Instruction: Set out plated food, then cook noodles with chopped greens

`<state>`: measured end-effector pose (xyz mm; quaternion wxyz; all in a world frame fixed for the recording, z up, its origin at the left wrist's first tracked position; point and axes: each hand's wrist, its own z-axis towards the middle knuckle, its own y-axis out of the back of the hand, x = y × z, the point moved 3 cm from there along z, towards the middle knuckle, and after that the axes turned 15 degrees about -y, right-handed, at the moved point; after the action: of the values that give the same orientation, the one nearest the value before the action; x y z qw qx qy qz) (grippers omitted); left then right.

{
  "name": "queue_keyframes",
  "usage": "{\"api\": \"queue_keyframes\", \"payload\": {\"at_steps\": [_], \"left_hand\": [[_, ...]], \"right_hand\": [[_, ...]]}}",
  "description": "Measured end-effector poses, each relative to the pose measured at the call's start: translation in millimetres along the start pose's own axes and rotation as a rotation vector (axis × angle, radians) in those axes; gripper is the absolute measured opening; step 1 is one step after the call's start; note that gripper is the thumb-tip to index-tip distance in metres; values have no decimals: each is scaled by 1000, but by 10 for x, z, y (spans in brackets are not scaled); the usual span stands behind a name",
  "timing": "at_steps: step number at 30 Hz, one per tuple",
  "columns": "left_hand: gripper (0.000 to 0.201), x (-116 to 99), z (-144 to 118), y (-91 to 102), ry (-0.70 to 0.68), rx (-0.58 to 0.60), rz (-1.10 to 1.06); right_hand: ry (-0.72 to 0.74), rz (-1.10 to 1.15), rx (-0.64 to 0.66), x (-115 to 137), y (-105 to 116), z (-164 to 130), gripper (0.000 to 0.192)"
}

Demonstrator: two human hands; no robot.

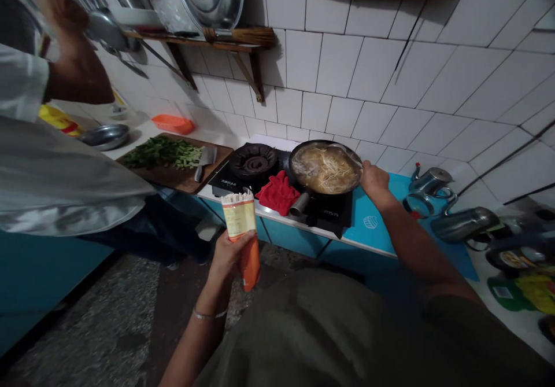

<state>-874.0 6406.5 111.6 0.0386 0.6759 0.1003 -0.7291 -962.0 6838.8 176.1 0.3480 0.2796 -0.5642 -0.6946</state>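
At the far left of the kitchen counter, another person in a white shirt is standing, one raised hand reaching among the utensils hanging by the wall shelf. Just right of that person, a steel bowl, an orange tray and a wooden board with chopped greens and a cleaver are lying on the counter. Below and in front of the board, the left hand is clenching around an opened packet of dry noodles, holding it upright, well short of the stove. Up and to the right of that grip, an empty burner and a red cloth are sitting between packet and pan. The pan, with noodles in broth, is resting on the stove. The right hand is touching the pan's right rim; whether its fingers are closing on anything cannot be told. Right of that hand, a metal kettle and a steel jug are standing on the blue counter.
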Motion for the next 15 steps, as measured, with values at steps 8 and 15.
{"api": "queue_keyframes", "payload": {"at_steps": [8,15], "left_hand": [[62,64,106,52,19,38,-15],[59,102,198,75,38,101,-88]], "right_hand": [[43,-40,103,145,-180,-322,39],[69,3,99,234,-213,-651,35]]}}
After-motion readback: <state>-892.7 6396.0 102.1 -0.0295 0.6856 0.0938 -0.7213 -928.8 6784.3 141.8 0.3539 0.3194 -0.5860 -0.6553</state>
